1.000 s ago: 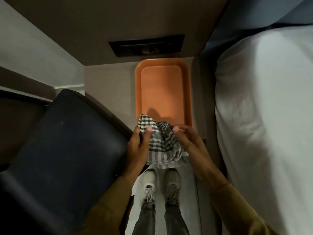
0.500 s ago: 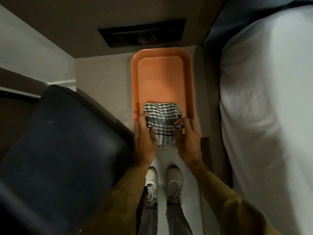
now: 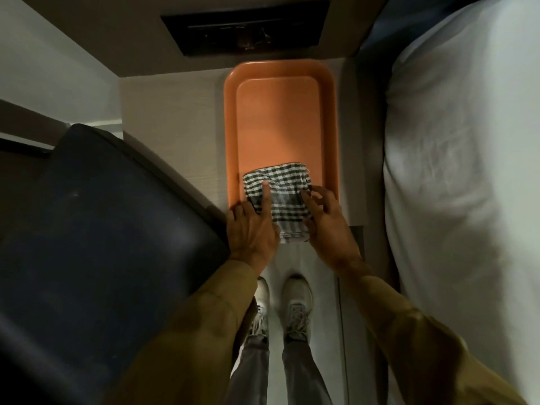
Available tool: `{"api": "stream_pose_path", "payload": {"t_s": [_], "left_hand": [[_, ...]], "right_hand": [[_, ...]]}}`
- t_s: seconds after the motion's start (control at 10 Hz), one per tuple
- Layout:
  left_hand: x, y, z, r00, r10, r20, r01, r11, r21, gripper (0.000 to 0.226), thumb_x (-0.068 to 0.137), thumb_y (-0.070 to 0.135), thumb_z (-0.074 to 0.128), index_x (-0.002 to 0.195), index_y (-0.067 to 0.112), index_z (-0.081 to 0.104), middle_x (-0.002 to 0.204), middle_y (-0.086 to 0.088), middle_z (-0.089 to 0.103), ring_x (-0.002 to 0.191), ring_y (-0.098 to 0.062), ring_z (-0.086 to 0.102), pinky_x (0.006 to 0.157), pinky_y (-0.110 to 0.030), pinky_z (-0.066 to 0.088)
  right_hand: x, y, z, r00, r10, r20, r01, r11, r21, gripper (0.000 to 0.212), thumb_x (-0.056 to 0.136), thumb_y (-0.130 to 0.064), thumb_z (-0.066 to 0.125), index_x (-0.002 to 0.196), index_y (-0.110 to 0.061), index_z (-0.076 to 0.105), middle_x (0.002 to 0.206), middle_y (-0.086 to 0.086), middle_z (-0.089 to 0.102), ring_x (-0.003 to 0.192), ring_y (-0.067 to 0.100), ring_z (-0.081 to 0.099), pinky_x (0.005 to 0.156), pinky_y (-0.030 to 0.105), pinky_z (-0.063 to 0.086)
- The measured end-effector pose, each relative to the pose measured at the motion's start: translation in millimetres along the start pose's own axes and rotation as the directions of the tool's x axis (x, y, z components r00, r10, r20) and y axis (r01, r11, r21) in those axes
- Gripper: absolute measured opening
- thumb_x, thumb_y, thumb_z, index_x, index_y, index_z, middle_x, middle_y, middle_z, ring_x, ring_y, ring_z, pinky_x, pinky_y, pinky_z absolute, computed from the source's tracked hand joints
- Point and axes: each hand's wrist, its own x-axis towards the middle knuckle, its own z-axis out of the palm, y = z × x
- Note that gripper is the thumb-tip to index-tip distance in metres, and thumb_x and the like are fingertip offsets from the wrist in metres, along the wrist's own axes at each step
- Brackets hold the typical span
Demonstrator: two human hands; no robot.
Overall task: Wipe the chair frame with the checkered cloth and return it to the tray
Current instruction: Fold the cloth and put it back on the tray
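Observation:
The folded checkered cloth lies on the near end of the orange tray, its near edge hanging a little over the tray's rim. My left hand rests at the cloth's left side, its index finger stretched flat on top of the cloth. My right hand sits at the cloth's right side with fingers spread, fingertips touching the cloth's right edge. Neither hand grips the cloth. The dark chair stands at the left, its seat tilted toward me.
The tray sits on a narrow light-wood surface against a wall with a dark recessed panel. A white-covered bed fills the right side. My shoes stand on the pale floor between chair and bed.
Both hands carried the bunched cloth forward from the tray's near edge, laid it flat on the tray, and their fingers have opened off it.

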Motion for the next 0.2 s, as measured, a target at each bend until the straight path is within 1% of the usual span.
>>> {"api": "stream_pose_path", "payload": {"t_s": [0.1,0.2], "left_hand": [[-0.3,1.2,-3.1,1.000,-0.008,0.010,0.008,0.999,-0.054,0.092,0.109,0.051,0.046,0.173,0.029,-0.015,0.169,-0.026,0.031,0.154,-0.044,0.036,0.129,-0.055,0.028],[-11.2,0.6,-20.9,0.997,-0.051,-0.055,0.043,0.989,-0.139,0.091,0.109,0.053,0.046,0.174,0.025,-0.011,0.177,-0.021,0.020,0.160,-0.043,0.031,0.129,-0.057,0.030]], "right_hand": [[-7.6,-8.3,-11.2,0.999,0.051,0.006,-0.051,0.999,-0.010,0.056,0.114,-0.033,0.051,0.167,-0.032,0.036,0.176,0.005,0.031,0.155,0.026,0.050,0.119,0.057,0.055],[-42.1,-20.9,-33.8,0.995,0.065,-0.082,-0.068,0.997,-0.035,0.059,0.111,-0.025,0.057,0.167,-0.022,0.041,0.176,0.007,0.032,0.148,0.025,0.055,0.109,0.048,0.064]]}}
